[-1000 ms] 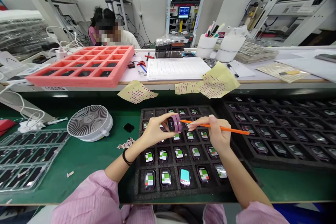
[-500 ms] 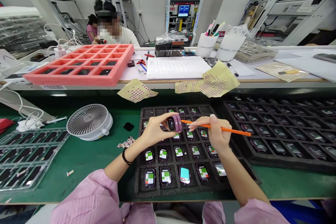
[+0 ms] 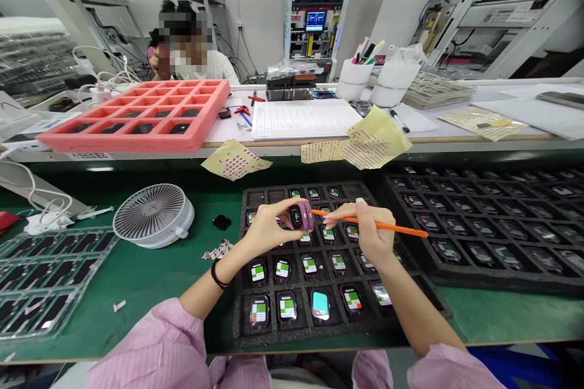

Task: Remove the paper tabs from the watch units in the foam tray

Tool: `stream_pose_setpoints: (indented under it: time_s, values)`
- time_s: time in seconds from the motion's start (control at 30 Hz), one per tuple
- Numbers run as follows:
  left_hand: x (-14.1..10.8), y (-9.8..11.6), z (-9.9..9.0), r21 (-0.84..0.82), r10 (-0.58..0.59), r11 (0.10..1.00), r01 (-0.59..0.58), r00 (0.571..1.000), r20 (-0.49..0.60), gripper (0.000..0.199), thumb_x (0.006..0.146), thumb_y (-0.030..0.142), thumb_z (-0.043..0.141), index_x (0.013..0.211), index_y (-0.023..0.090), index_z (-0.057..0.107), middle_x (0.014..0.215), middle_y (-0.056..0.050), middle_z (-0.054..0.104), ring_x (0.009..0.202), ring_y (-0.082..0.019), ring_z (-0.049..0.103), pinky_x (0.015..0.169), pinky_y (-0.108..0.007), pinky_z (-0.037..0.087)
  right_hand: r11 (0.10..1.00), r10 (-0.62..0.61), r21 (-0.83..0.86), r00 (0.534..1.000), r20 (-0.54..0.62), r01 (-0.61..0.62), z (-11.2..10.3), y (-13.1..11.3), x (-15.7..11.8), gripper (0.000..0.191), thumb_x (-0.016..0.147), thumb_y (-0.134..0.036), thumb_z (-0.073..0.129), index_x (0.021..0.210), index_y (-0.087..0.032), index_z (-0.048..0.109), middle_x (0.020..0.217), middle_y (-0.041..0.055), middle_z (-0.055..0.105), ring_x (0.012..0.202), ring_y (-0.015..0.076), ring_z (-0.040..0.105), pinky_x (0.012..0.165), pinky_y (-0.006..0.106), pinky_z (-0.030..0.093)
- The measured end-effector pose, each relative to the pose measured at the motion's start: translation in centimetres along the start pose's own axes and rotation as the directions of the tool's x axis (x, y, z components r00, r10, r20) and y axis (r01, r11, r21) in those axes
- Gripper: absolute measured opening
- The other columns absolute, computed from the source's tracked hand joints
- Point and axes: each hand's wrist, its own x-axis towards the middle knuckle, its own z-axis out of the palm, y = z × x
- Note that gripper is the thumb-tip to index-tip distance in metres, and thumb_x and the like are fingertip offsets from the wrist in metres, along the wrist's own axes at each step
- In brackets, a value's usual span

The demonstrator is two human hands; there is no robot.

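Between the thumb and fingers of my left hand (image 3: pixel 269 228) is a purple smartwatch case (image 3: pixel 301 217), held on edge above a black foam tray (image 3: pixel 292 335). My right hand (image 3: pixel 373 228) grips a thin orange stick (image 3: pixel 404 229) like a pen. Its tip meets or nearly meets the side of the watch; contact is too fine to tell. Below both hands, the tray's compartments hold several watches with lit screens, mostly green and white. One watch (image 3: pixel 320 305) in the front row shows a turquoise screen.
A second foam tray (image 3: pixel 493 282) of watches lies to the right. On the left are a small fan (image 3: pixel 155 216), clear plastic trays (image 3: pixel 55 279) and paper scraps (image 3: pixel 218 250). A pink foam tray (image 3: pixel 128 144) sits on the shelf, where yellow sticker sheets (image 3: pixel 374 140) hang. Beyond sits a co-worker (image 3: pixel 223 70).
The view has shifted slightly. Both hands keep their grips, and the stick's tip stays at the watch's side. The watch's screen shows a little differently. Across the shelf, the co-worker's head has moved.
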Motion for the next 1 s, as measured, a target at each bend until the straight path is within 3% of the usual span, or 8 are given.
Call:
stream_pose_setpoints:
  time_s: [0.3, 0.63, 0.77, 0.9, 1.0]
  values:
    - [0.07, -0.01, 0.02, 0.028, -0.013, 1.0, 0.013, 1.0, 0.016, 0.053, 0.067, 0.021, 0.075, 0.118, 0.02, 0.061, 0.108, -0.004, 0.071, 0.061, -0.012, 0.066, 0.064, -0.023, 0.055, 1.0, -0.023, 0.002, 0.999, 0.038, 0.023, 0.17, -0.3, -0.12, 0.05, 0.098, -0.039, 0.036, 0.076, -0.021, 0.077, 0.064, 0.0047, 0.073, 0.061, 0.0192, 0.069, 0.062, 0.034, 0.055]
    - [-0.05, -0.5, 0.12, 0.084, 0.017, 0.996, -0.017, 1.0, 0.011, 0.054, 0.066, 0.016, 0.075, 0.118, 0.019, 0.061, 0.101, -0.002, 0.073, 0.061, -0.01, 0.064, 0.066, -0.022, 0.054, 1.0, 0.02, 0.01, 0.999, 0.035, -0.021, 0.53, -0.06, 0.01, 0.05, 0.099, -0.037, 0.036, 0.072, -0.019, 0.075, 0.062, 0.0042, 0.071, 0.052, 0.0156, 0.066, 0.053, 0.03, 0.054]
    - [-0.01, -0.34, 0.24, 0.063, -0.024, 0.998, 0.023, 1.0, 0.003, 0.051, 0.067, 0.02, 0.075, 0.116, 0.018, 0.063, 0.097, -0.002, 0.073, 0.064, -0.011, 0.065, 0.067, -0.022, 0.055, 1.0, 0.013, 0.006, 1.0, 0.029, -0.013, 0.61, -0.2, 0.1, 0.051, 0.098, -0.039, 0.036, 0.072, -0.019, 0.075, 0.062, 0.004, 0.071, 0.052, 0.0158, 0.066, 0.053, 0.029, 0.054]
    - [0.2, 0.25, 0.23, 0.037, -0.055, 0.998, 0.055, 0.998, 0.004, 0.05, 0.068, 0.026, 0.076, 0.116, 0.018, 0.063, 0.101, -0.003, 0.073, 0.063, -0.012, 0.066, 0.064, -0.022, 0.056, 1.0, 0.002, -0.021, 0.999, 0.038, -0.001, 0.09, -0.4, 0.33, 0.05, 0.097, -0.043, 0.035, 0.077, -0.021, 0.075, 0.061, 0.0027, 0.072, 0.062, 0.0185, 0.071, 0.066, 0.032, 0.057]
    - [0.24, 0.44, 0.14, 0.111, -0.035, 0.993, 0.039, 0.999, -0.035, 0.048, 0.069, 0.024, 0.075, 0.115, 0.019, 0.062, 0.108, -0.005, 0.071, 0.072, -0.015, 0.067, 0.063, -0.024, 0.056, 0.992, 0.127, 0.009, 0.992, -0.011, -0.127, 0.15, 0.12, 0.52, 0.041, 0.094, -0.044, 0.045, 0.072, -0.021, 0.07, 0.075, 0.0036, 0.075, 0.078, 0.0211, 0.072, 0.08, 0.036, 0.056]
